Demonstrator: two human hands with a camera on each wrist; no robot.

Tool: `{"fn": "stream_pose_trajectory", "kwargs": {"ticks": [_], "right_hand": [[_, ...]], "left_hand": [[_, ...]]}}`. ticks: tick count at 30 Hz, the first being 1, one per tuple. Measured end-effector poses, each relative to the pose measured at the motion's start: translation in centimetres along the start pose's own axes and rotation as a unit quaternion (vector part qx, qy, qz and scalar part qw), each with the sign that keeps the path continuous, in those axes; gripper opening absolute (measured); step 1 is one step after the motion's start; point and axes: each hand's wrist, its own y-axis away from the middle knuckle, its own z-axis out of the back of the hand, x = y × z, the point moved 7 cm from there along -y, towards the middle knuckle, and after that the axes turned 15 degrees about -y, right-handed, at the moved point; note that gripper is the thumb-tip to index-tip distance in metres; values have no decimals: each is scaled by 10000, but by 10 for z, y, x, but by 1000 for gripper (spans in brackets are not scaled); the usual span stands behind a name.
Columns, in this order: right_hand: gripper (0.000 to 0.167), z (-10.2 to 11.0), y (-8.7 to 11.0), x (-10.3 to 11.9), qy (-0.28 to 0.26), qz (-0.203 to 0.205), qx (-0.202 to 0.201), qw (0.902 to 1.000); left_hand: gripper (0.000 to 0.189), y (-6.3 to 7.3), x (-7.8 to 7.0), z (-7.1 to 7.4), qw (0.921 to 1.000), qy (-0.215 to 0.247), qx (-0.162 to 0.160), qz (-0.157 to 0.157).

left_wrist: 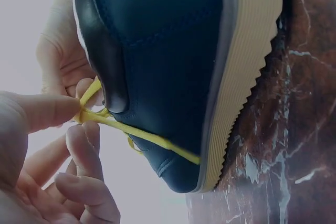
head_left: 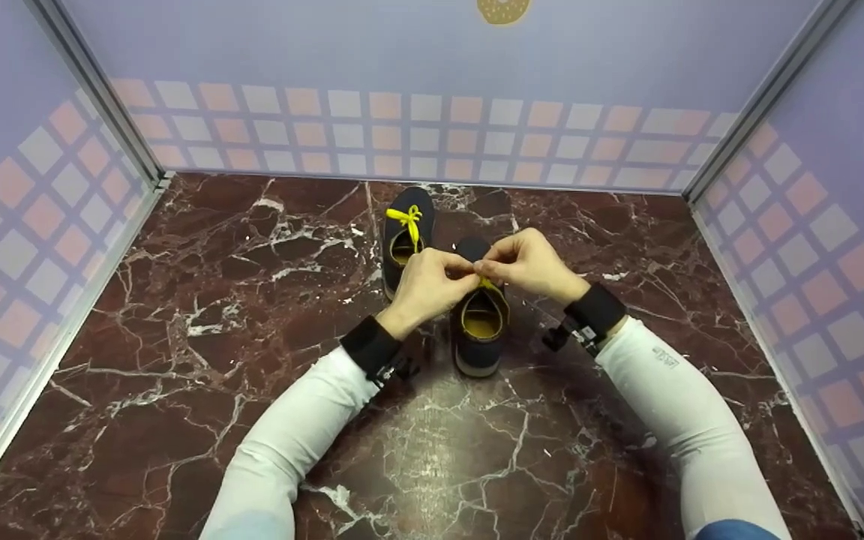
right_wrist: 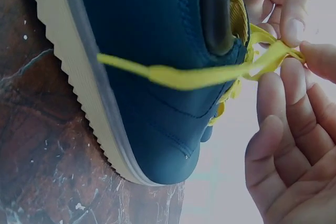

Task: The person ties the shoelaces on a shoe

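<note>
A dark blue shoe [head_left: 477, 356] with a yellow lining stands on the floor, toe pointing away from me. Above its tongue, my left hand [head_left: 430, 283] pinches the yellow shoelace [left_wrist: 136, 132] between thumb and fingers. My right hand [head_left: 531, 264] meets it there from the other side, thumb and fingertips gripping the same lace [right_wrist: 194, 78]. In both wrist views the fingertips of the two hands come together where the lace crosses and loops. One loose lace end hangs down each side of the shoe, over the upper towards the ribbed cream sole [left_wrist: 247, 72].
Left of this shoe and a little farther off stands its mate [head_left: 411, 201], with a yellow bow [head_left: 409, 219] across its front. The reddish-brown marbled floor [head_left: 214, 390] ends at purple panels [head_left: 432, 52] with pink and white squares, at the back and both sides.
</note>
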Motion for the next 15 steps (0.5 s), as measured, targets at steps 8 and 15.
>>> {"fn": "stream_pose_trajectory", "kwargs": {"ticks": [8, 15], "right_hand": [[15, 0, 1, 3, -15, 144, -61, 9999], [13, 0, 1, 5, 99, 262, -143, 9995]], "left_hand": [[19, -1, -1, -3, 10000, -56, 25, -17], [15, -2, -3, -5, 9995, -301, -15, -79]]}}
